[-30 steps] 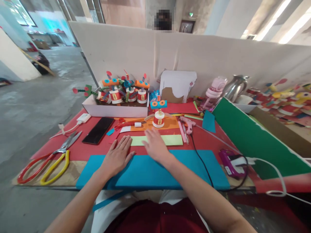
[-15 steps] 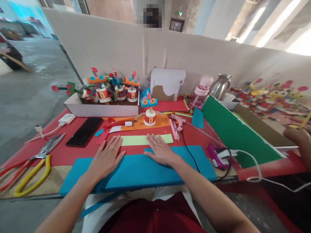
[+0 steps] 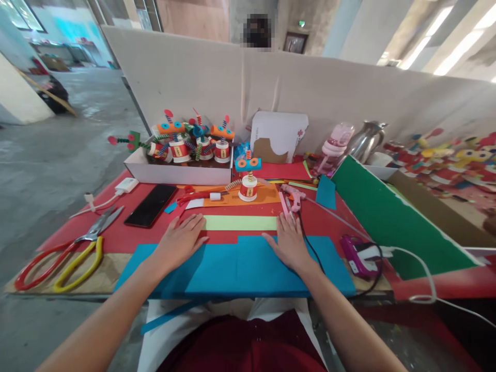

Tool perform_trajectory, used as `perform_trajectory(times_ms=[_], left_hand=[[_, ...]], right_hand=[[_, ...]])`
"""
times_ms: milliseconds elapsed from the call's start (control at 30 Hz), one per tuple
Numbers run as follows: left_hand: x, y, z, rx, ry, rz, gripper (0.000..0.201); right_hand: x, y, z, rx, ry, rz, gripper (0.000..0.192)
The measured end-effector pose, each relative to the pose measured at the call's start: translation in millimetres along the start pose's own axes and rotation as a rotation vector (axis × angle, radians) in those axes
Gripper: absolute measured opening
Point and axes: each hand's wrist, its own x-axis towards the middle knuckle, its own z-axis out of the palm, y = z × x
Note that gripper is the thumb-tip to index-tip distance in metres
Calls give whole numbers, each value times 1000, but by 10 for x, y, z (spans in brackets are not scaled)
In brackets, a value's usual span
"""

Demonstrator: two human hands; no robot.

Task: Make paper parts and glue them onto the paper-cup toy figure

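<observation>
A pale green paper strip (image 3: 241, 223) lies flat across the red table covering, just beyond a blue sheet (image 3: 217, 268) at the front edge. My left hand (image 3: 182, 238) rests flat on the strip's left end, fingers stretched out. At the right end, my right hand (image 3: 290, 238) lies with its fingers extended over the strip. Behind the strip, a small paper-cup figure (image 3: 248, 187) with a blue tube head and spring neck stands on orange paper (image 3: 267, 195). Close to my right fingers is a pink glue gun (image 3: 293, 196).
Large scissors (image 3: 87, 240) and a black phone (image 3: 151, 205) lie at the left. A white box (image 3: 178, 173) holds several similar figures. To the right are a green-sided box (image 3: 399, 222), a purple power adapter (image 3: 358, 257) with cables, a pink bottle (image 3: 336, 147) and a metal jug (image 3: 369, 140).
My right hand has slid right along the green strip to its end. My left hand still presses the left end. The view has shifted; the other person's hand at right has left it.
</observation>
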Motion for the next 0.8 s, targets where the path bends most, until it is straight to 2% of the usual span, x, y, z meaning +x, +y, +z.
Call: perform_trajectory(times_ms=[100, 200, 233, 300, 367, 433, 533, 567, 633, 700, 800], left_hand=[[121, -3, -121, 38, -9, 59, 36], [240, -4, -238, 68, -87, 93, 30], [264, -16, -268, 61, -104, 81, 30], [280, -63, -313, -8, -83, 34, 32], [268, -125, -350, -171, -14, -12, 33], [273, -167, -391, -413, 33, -4, 35], [400, -136, -461, -793, 9, 96, 35], [476, -105, -481, -896, -15, 130, 34], [655, -45, -504, -1072, -55, 158, 33], [820, -26, -488, -1246, -52, 128, 35], [949, -106, -385, -1482, 17, 48, 41]], right_hand=[[-27, -83, -140, 96, 105, -13, 71], [-88, -266, -325, 337, 197, -193, 49], [-121, -338, -376, 444, 184, -267, 42], [-183, -473, -424, 637, 51, -373, 34], [-196, -578, -385, 759, -101, -374, 30], [-109, -657, -279, 956, -162, -280, 26], [210, -764, -125, 1304, -69, -89, 28], [341, -803, -96, 1422, -58, -66, 32], [593, -880, -68, 1607, -116, -87, 46], [792, -937, -56, 1772, -144, -106, 50], [950, -941, -23, 1950, -12, -67, 55]])
